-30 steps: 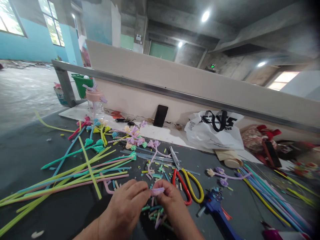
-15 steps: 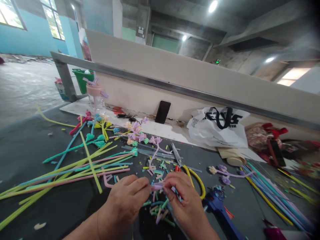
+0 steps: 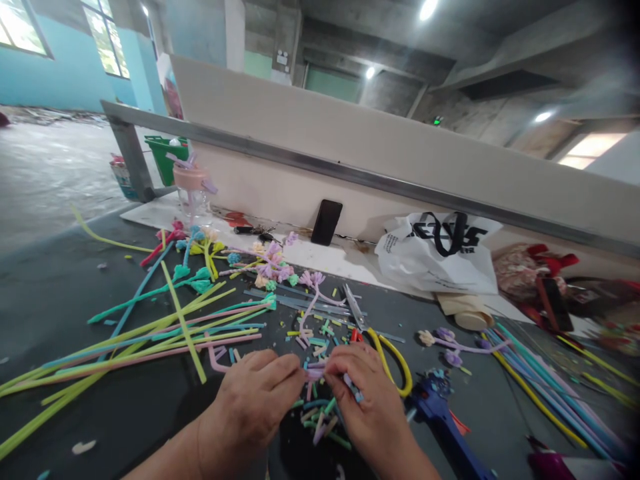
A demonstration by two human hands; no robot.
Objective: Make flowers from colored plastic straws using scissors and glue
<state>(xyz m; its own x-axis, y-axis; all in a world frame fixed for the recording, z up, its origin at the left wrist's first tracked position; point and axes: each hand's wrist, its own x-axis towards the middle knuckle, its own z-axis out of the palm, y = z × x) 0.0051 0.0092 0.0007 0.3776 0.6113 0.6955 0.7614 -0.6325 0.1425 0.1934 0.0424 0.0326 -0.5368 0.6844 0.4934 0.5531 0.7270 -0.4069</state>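
Head cam: both hands, left hand (image 3: 250,407) & right hand (image 3: 367,400), pinch lilac straw piece (image 3: 315,373) btwn them.

Craft workshop: bare concrete hall, worktable (image 3: 60,293) strewn with straws (image 3: 150,333).

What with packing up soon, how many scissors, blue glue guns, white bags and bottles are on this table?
Scissors: 1
Blue glue gun: 1
White bag: 1
Bottle: 1
Total: 4
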